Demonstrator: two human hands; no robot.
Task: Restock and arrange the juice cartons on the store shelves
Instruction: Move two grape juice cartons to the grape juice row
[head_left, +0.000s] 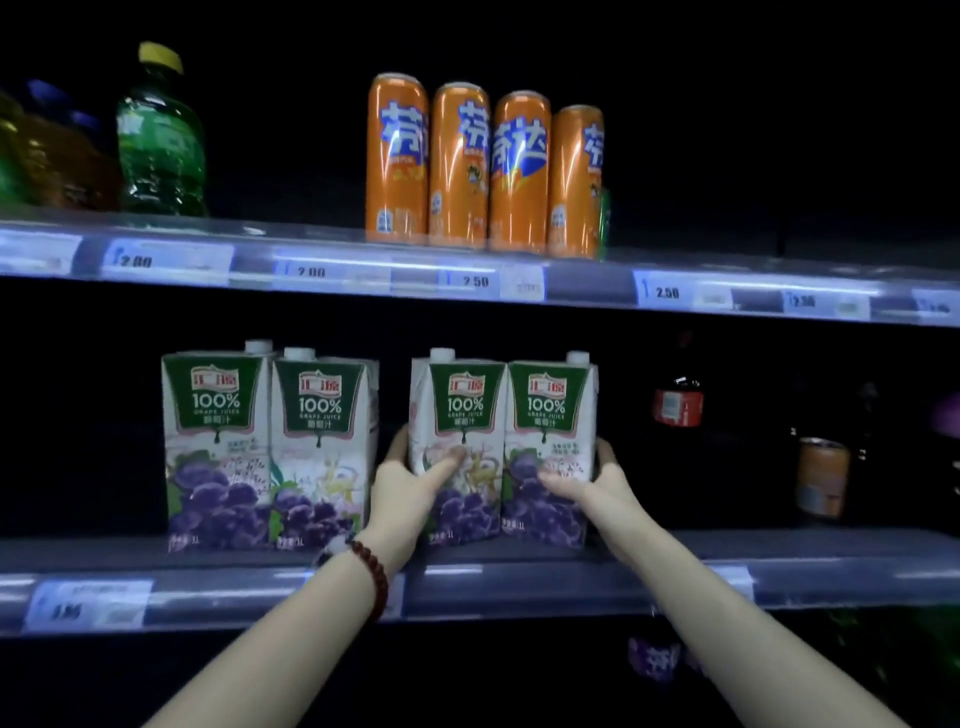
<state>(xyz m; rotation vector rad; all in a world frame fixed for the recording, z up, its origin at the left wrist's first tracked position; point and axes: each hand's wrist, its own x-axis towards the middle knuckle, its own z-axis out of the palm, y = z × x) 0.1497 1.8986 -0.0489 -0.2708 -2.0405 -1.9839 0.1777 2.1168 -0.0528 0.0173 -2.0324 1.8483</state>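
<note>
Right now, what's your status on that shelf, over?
Left hand and right hand clamp two purple-grape white juice cartons on lower shelf. Two matching cartons stand left, gap between. Nothing blocking.

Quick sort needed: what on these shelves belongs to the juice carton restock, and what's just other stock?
Job:
- two grape juice cartons held between the left hand and right hand
- two more cartons standing to their left
- middle shelf

Other stock:
- orange cans
- green bottle
- dark cola bottle
- single can
</note>
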